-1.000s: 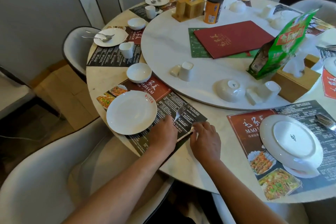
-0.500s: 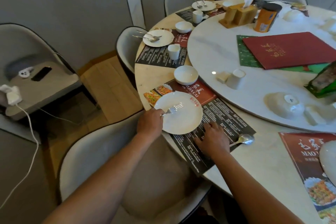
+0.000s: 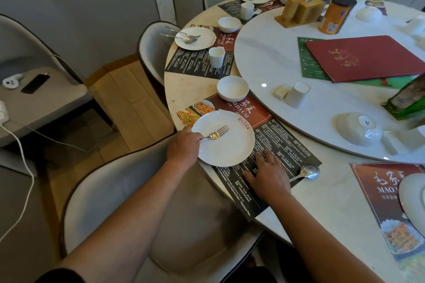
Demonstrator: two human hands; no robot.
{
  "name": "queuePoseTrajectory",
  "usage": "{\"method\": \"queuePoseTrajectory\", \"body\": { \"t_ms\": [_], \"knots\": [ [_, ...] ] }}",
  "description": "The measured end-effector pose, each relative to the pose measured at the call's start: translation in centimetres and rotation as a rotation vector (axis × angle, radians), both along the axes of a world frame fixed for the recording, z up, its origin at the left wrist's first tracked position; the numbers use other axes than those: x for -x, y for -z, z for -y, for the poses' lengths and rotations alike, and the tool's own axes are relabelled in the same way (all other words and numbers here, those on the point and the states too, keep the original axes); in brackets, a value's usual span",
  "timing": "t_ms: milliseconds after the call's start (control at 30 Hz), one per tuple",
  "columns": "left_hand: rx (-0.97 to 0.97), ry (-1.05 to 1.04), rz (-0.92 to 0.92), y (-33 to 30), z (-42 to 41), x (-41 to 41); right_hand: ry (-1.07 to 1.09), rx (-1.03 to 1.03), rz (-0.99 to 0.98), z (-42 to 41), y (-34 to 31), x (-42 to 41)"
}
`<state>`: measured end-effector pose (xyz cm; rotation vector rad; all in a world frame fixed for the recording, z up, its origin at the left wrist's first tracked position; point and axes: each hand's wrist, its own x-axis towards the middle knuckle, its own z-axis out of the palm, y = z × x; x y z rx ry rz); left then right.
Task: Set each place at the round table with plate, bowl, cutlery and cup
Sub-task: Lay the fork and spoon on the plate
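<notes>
**Fork and spoon both near the table's edge**

Marble table [image 3: 190, 89] is carrying the plate [image 3: 226, 145] at its near edge. Left hand [image 3: 184, 148] is pinching the fork [image 3: 216, 133] over it — a careless release risks sliding it off. Right hand [image 3: 268, 176] is resting flat, holding nothing, beside the spoon [image 3: 307, 172] — a brush could knock it.

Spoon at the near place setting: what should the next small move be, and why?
Probably the right hand should lift the spoon and lay it on the plate beside the fork. The left hand already holds the fork there, and the next place's plate carries both utensils.
</notes>
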<state>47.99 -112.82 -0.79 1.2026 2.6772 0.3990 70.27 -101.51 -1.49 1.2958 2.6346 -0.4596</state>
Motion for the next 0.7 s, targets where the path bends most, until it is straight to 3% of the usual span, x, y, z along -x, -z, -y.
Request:
{"method": "queuePoseTrajectory", "body": {
  "t_ms": [500,700],
  "knots": [
    [0.02,-0.006,-0.055,-0.2,0.0,-0.7,-0.055,0.016,0.013,-0.5,-0.1,-0.3],
    [-0.143,0.098,-0.12,-0.9,0.3,-6.0,-0.089,-0.133,-0.086,0.1,-0.4,-2.6]
  ]
}}
